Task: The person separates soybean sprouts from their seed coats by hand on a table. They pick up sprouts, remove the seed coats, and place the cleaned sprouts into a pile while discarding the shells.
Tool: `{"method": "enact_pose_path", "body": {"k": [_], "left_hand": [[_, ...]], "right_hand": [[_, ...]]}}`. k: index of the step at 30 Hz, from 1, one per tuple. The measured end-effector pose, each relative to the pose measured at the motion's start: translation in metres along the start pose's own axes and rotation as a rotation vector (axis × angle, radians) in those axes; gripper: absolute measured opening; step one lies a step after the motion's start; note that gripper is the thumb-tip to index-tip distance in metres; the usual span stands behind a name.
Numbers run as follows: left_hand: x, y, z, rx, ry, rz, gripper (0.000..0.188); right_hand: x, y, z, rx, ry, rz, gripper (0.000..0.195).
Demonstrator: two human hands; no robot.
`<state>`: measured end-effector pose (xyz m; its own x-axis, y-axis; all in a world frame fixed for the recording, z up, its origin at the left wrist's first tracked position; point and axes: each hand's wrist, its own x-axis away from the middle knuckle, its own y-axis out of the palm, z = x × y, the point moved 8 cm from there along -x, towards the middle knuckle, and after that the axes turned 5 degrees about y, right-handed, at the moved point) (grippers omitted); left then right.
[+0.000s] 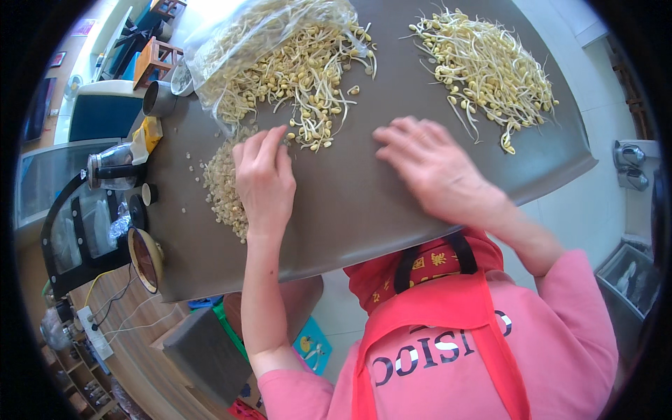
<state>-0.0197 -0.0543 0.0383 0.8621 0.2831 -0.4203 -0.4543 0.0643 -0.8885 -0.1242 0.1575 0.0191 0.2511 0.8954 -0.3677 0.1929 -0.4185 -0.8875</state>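
My left hand (264,176) hovers at the right side of a pile of pale bean husks (223,184), fingers loosely bent and apart. Its fingertips come close to loose soybean sprouts (315,113) that spill from a clear plastic bag (220,50). No object shows in that hand, though the undersides of its fingers are hidden. Blurred by motion, my right hand (425,160) is over the brown tabletop (336,194) between the two sprout heaps, with nothing visible in it. A second heap of sprouts (488,73) lies on the right, beyond this hand.
Along the table's left side stand a metal cup (159,98), a white bowl (182,80), a glass jug with a black handle (113,165), a small cup (149,194) and a tilted round bowl (145,260). A power strip (94,332) with cables lies lower left.
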Motion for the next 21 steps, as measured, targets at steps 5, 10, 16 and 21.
{"method": "enact_pose_path", "body": {"k": [5, 10, 16, 21], "left_hand": [[-0.019, 0.017, -0.008, 0.129, -0.132, -0.164, 0.01], [0.009, 0.007, 0.016, 0.45, -0.302, -0.058, 0.007], [0.032, 0.008, 0.046, 0.418, -0.167, -0.03, 0.004], [0.044, 0.007, 0.028, 0.527, -0.315, -0.017, 0.011]], "right_hand": [[0.005, -0.046, 0.074, 0.402, 0.272, 0.048, 0.04], [0.011, -0.044, 0.01, -0.118, 0.081, 0.13, 0.03], [0.003, -0.002, -0.041, -0.267, 0.055, 0.073, 0.027], [0.004, 0.002, -0.037, -0.252, 0.069, 0.098, 0.027]]}}
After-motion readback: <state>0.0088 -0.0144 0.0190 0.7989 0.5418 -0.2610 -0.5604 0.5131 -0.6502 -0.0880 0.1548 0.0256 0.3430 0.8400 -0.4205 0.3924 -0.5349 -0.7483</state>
